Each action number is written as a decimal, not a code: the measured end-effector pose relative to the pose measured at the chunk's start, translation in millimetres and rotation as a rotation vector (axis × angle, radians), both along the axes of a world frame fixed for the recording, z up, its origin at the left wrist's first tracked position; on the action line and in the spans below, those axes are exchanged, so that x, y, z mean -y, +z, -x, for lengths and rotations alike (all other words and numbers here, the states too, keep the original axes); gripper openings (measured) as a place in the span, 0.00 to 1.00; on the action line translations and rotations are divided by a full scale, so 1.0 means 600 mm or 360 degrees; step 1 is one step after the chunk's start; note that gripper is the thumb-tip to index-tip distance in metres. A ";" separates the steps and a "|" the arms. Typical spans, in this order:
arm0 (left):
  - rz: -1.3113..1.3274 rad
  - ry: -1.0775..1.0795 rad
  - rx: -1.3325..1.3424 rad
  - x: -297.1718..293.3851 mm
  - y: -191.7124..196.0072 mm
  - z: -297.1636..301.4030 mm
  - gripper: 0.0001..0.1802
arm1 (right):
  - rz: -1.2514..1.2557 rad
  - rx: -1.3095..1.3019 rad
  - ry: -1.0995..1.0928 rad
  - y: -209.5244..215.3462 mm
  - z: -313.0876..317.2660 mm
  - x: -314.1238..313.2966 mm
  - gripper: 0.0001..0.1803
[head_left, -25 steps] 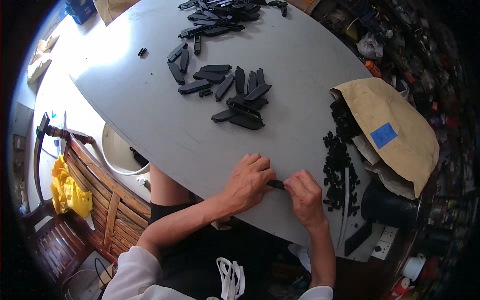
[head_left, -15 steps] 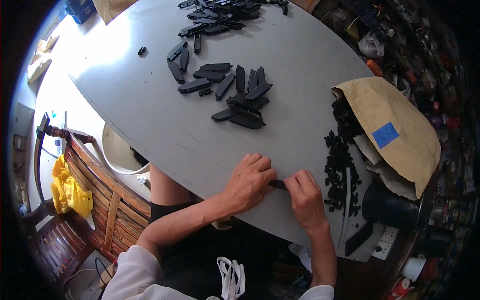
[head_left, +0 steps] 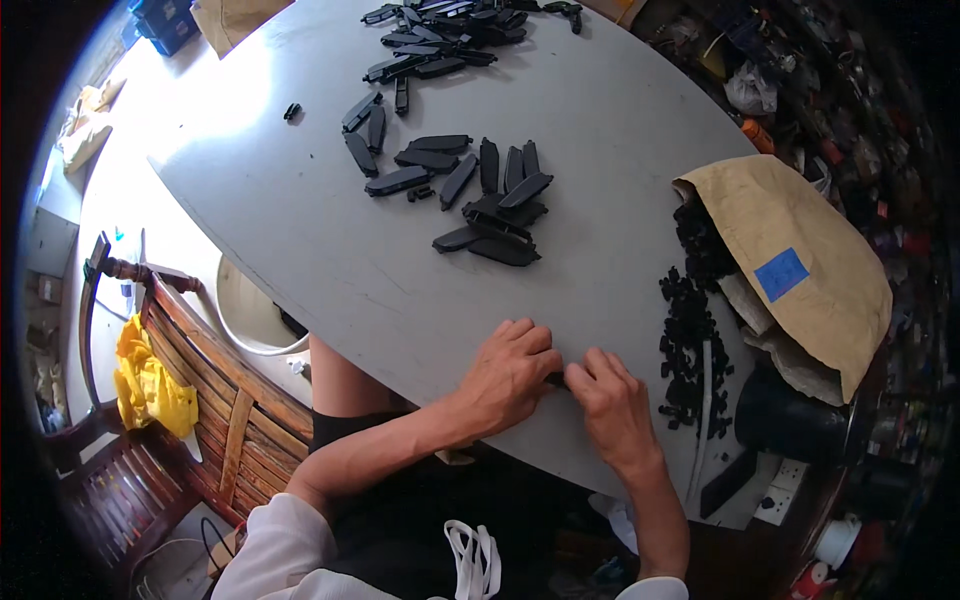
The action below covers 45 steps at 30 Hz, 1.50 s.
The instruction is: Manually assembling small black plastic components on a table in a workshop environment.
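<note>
Near the front edge of the table, my left hand (head_left: pixel 508 372) and my right hand (head_left: pixel 612 405) are close together. Both have closed fingers on one black plastic piece (head_left: pixel 556 379), of which only a small dark bit shows between them. Beyond the hands lies a loose group of long black plastic pieces (head_left: pixel 503 249), some stacked on each other. Right of my right hand spreads a pile of small black parts (head_left: pixel 684 345), with a thin grey strip (head_left: pixel 705 400) lying along it.
A brown paper bag (head_left: pixel 820 230) with a blue label lies on its side at the right, spilling small black parts. More long black pieces (head_left: pixel 440 45) are heaped at the far end. A black cylindrical container (head_left: pixel 775 412) stands right; a wooden chair (head_left: pixel 225 400) is left.
My right hand has drawn in toward my left, and less of the black piece shows between them. The whole view has shifted slightly; the piles look the same.
</note>
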<state>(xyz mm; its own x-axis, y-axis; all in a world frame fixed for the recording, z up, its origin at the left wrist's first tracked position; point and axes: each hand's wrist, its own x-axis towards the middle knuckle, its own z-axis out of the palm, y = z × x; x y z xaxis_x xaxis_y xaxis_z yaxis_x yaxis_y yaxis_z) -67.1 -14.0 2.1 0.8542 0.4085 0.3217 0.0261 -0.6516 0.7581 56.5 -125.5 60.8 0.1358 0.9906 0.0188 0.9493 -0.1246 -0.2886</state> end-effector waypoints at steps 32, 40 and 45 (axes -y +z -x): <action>-0.1065 0.0427 -0.0145 -0.150 0.017 -0.035 0.12 | 0.0096 0.0846 -0.0627 -0.051 -0.099 0.079 0.05; -0.0593 -0.0093 -0.0223 -0.087 0.021 -0.050 0.10 | -0.0108 0.0425 -0.0734 -0.026 -0.123 0.084 0.06; -0.0378 -0.0077 -0.0226 -0.081 0.039 -0.049 0.13 | -0.0238 0.0216 -0.0815 -0.024 -0.108 0.077 0.10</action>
